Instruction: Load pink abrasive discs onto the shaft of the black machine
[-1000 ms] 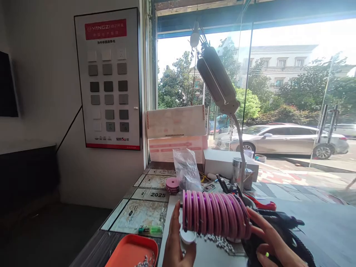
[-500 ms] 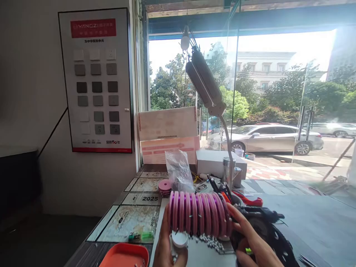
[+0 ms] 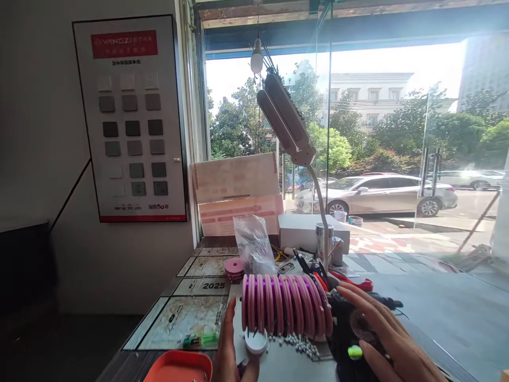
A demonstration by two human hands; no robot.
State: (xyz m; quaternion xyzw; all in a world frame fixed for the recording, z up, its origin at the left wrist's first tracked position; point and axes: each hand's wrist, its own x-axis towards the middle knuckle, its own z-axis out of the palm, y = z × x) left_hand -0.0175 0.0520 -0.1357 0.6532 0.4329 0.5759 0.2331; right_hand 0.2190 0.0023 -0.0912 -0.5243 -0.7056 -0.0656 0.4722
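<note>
A row of pink disc-shaped spools (image 3: 284, 306), with purple showing between the discs, lies sideways in front of me. My left hand (image 3: 233, 347) is at its left end, fingers upright and thumb apart; a small gap seems to separate the fingers from the end disc. To the right, my right hand (image 3: 392, 337) is spread open over a black device (image 3: 344, 323), away from the spools. Below the row sit a white round cap or small cup (image 3: 255, 342) and many small white-and-dark beads (image 3: 300, 346). What supports the row is hidden.
An orange tray (image 3: 178, 367) and a green lighter-like item (image 3: 201, 339) lie at left. Behind are more pink discs (image 3: 234, 266), a clear plastic bag (image 3: 253, 244), red-handled pliers (image 3: 358, 283), a white box (image 3: 296, 232) and a desk lamp (image 3: 286, 119).
My right hand has let go of the spools' right end and moved right, fingers spreading. My left hand has drawn slightly left and away. The view has shifted a little.
</note>
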